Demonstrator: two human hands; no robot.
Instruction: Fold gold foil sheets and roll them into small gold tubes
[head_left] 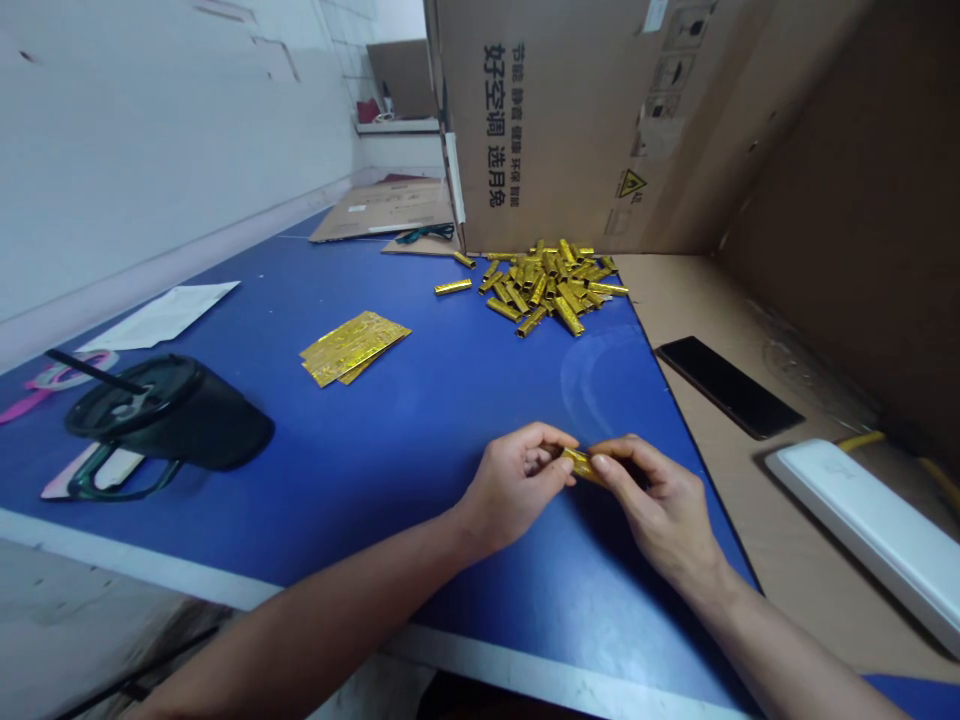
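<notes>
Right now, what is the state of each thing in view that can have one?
left hand: shut on the gold foil piece
right hand: shut on the same piece
gold rolls: heaped, loose
foil sheets: flat, stacked
cup: lid on, straw in
phone: lying flat, screen dark

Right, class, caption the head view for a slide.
Over a blue table, left hand and right hand pinch a gold piece; sheets and pile beyond.
</notes>
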